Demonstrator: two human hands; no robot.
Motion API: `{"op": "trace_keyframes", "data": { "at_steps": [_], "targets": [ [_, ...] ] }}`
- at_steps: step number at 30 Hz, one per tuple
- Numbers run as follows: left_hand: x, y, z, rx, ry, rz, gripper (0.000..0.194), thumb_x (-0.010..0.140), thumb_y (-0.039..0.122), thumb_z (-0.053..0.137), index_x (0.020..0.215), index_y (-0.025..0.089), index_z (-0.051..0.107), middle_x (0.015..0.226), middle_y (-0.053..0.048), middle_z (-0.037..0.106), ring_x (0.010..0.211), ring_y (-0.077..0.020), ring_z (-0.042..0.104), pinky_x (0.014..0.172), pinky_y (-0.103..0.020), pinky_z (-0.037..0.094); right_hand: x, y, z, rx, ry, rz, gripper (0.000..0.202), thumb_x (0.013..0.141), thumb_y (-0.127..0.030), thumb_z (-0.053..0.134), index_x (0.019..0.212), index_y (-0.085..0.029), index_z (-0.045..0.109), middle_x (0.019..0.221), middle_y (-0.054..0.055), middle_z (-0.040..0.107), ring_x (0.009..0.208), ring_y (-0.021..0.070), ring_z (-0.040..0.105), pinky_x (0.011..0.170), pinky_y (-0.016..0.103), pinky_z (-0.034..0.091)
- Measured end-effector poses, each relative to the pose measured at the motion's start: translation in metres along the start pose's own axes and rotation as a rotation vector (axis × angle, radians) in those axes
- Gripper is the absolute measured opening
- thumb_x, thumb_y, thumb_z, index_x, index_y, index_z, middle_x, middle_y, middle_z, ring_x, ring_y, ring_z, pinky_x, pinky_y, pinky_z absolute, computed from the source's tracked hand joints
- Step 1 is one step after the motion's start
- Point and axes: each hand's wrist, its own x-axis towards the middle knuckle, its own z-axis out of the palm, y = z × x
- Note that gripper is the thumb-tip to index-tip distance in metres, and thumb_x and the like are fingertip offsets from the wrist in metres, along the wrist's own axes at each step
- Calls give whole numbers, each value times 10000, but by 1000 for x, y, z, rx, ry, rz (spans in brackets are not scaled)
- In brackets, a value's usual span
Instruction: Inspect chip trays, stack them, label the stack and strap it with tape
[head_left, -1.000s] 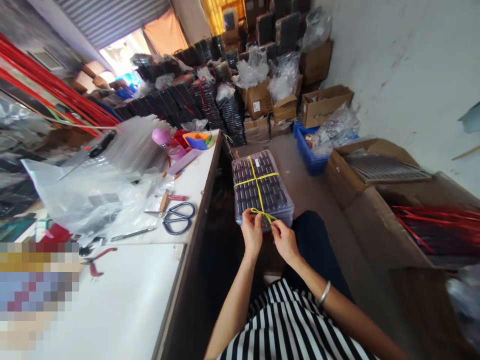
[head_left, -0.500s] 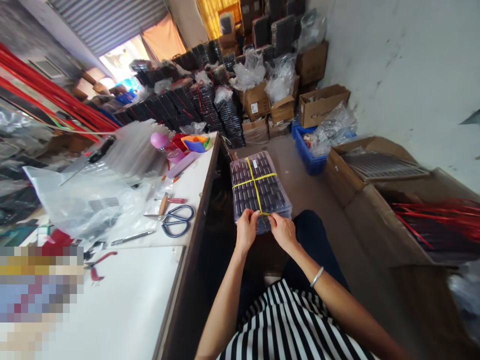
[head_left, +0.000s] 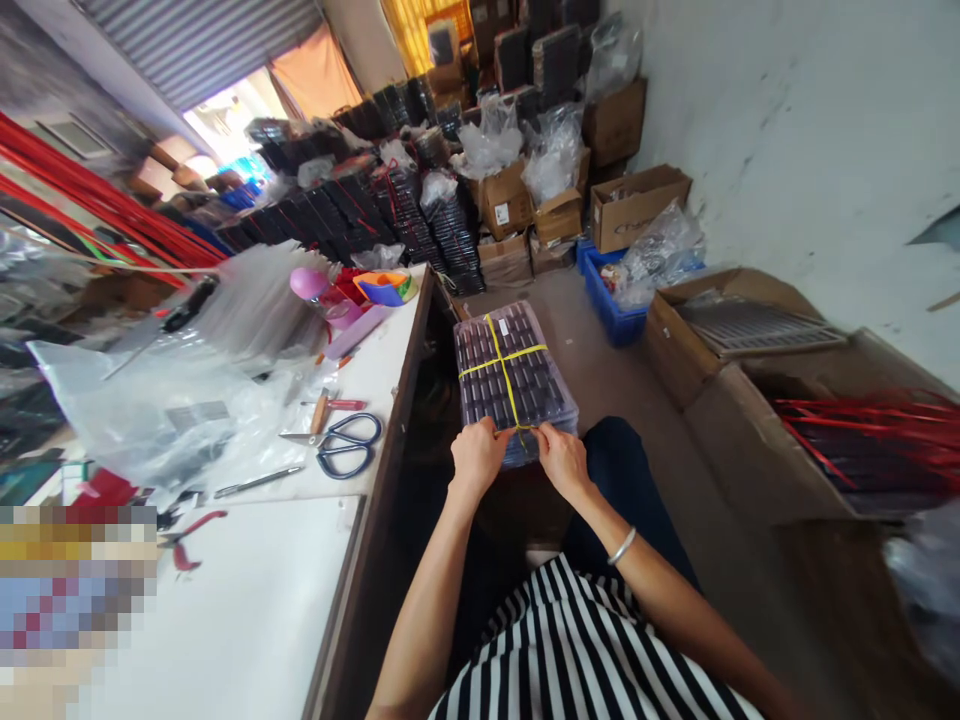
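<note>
Wears black-and-white striped cloth (head_left: 559, 640), plus smooth silvery bangle (head_left: 622, 546) on right wrist. Reaches both forearms forward, pinching thin, flat yellow strap (head_left: 511, 390) in left hand (head_left: 478, 458) and right hand (head_left: 562, 464), with backs upward. Grips at near edge of rectangular, clear plastic bundle (head_left: 551, 385) with dark ribbed rows, beyond right edge of tabletop (head_left: 379, 372). To left, near that edge: metal scissors (head_left: 321, 438) with looped handles. Farther: blue plastic crate (head_left: 619, 318).

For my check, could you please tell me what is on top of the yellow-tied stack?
Yellow strapping crosses the stack over rows of dark pieces, with a white label. The left hand and right hand hide part of the near edge.
</note>
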Motion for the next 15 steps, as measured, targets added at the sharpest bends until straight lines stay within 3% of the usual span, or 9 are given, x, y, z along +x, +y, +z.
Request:
{"op": "trace_keyframes", "data": {
  "at_steps": [3,6,11,15],
  "targets": [
    [-17,-11,1,-176,71,-12,221,756,413,611,735,197,569,745,-25,583,768,-176,558,743,-288,404,-7,3,-3,93,-21,-14,282,903,-295,404,741,-177,602,640,59,631,579,157,576,518,251,268],
    [-37,-24,16,-368,70,-106,356,887,449,378,772,171,568,730,-36,585,715,-151,557,673,-266,425,-22,3,-1,223,-72,-38,270,883,-274,388,702,-193,570,614,27,613,538,141,569,512,232,338],
    [-42,-21,55,-690,-207,-272,280,843,397,541,820,126,609,665,-3,591,557,-112,549,539,-251,445,-45,-1,3,405,-143,5,298,887,-304,301,770,-197,553,530,-26,571,363,115,501,379,215,365],
    [-29,-13,70,-870,-216,-358,252,886,354,514,843,117,587,675,14,570,566,-92,542,551,-246,466,-47,-4,-3,422,-140,17,303,878,-304,308,746,-183,552,505,-27,547,358,114,490,378,215,364]
  ]
}}
